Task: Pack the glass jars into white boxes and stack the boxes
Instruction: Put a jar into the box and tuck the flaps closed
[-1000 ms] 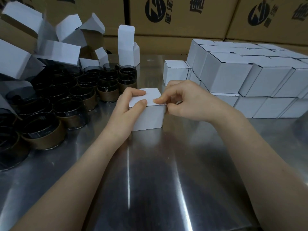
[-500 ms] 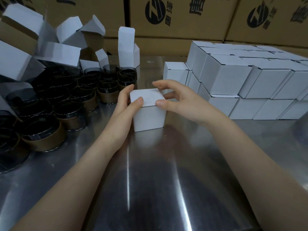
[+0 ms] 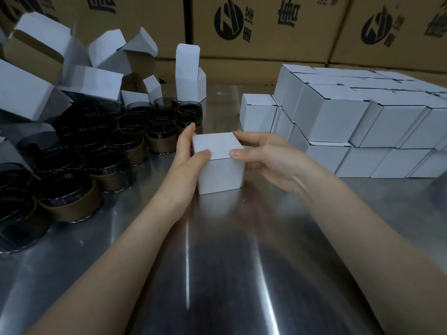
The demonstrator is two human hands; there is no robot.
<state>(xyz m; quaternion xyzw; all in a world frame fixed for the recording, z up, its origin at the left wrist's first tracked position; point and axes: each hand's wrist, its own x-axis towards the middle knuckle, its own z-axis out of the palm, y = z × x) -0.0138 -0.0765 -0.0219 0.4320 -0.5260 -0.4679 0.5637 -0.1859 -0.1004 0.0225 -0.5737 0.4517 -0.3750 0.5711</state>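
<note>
A closed white box [image 3: 219, 163] stands on the steel table [image 3: 242, 262] in the middle of the view. My left hand [image 3: 187, 163] grips its left side, thumb on the front top edge and fingers behind. From the right, my right hand [image 3: 263, 155] grips the same box, thumb on its top edge and fingers curled round its right side. Several dark glass jars [image 3: 72, 165] with brown bands crowd the table on the left. A stack of closed white boxes [image 3: 362, 122] rises at the right, and a single closed box [image 3: 257, 114] stands against its left end.
Open, empty white boxes [image 3: 72, 76] lie piled at the back left, one upright with its flap [image 3: 187, 73] raised. Brown cartons [image 3: 266, 27] with black logos wall the table's far side. Bare steel stretches toward me under my forearms.
My right hand has gone from pressing the lid flap with its fingertips to gripping the box's right side. The lid now lies flat and shut. My left hand stays on the left side.
</note>
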